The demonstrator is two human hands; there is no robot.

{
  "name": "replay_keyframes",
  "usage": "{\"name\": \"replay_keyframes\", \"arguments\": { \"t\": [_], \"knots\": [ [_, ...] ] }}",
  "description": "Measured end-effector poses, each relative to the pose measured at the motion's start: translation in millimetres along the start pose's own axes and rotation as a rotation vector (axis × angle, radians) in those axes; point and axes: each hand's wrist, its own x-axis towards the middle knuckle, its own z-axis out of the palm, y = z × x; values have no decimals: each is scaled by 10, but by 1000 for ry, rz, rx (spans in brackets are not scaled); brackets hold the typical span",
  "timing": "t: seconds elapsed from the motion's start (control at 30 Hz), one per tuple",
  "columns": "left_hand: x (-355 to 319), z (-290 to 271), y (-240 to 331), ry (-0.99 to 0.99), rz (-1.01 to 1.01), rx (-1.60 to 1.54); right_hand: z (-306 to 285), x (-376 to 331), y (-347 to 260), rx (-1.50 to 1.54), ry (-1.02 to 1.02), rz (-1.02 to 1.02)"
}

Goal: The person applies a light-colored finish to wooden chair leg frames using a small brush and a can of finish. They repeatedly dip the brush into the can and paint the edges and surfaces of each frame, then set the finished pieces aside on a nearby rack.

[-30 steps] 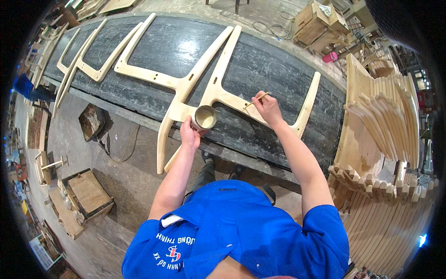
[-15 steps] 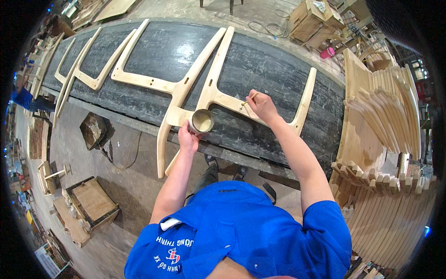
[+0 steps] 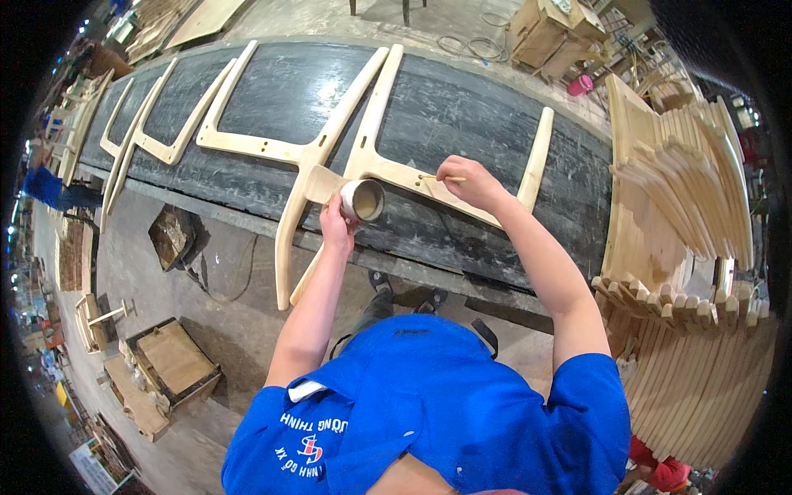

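My left hand (image 3: 337,226) is wrapped round a small round can (image 3: 351,198), tilted a little, with a pale creamy liquid inside. Between the pinched fingers of my right hand (image 3: 473,183) is a thin wooden stick (image 3: 435,177). The stick's tip points left and lies by small dark holes in the crossbar of a pale wooden chair frame (image 3: 371,159); whether it touches them I cannot tell. Next to it on the left, another pale wooden frame (image 3: 268,148) lies on the dark bench, its curved leg reaching past the near edge, beside the can.
The long black-topped bench (image 3: 495,107) carries more frames (image 3: 169,153) to the left. Curved wooden parts are stacked on the right (image 3: 689,190). A wooden box (image 3: 175,355) and a dark angular pan (image 3: 172,237) sit on the floor. A person in blue (image 3: 49,188) stands far left.
My right hand has shifted slightly left, and the stick has swung from slanting upward to nearly level. The can has tipped a little to the right in my left hand.
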Motion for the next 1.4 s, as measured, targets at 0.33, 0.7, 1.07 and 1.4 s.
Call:
{"name": "replay_keyframes", "arguments": {
  "t": [0.33,0.7,1.07,1.4],
  "knots": [
    [-448,1062,-61,-226,39,131,-204,-689,-297,417,482,288],
    [-660,1647,-401,-366,-101,16,-677,-1562,-69,1178,846,480],
    [-758,2121,-1121,-401,-255,-36,-545,-2171,350,1255,1038,781],
    [-716,2129,-1387,-307,-342,-23,-940,-2302,450,913,918,615]
  ]
}}
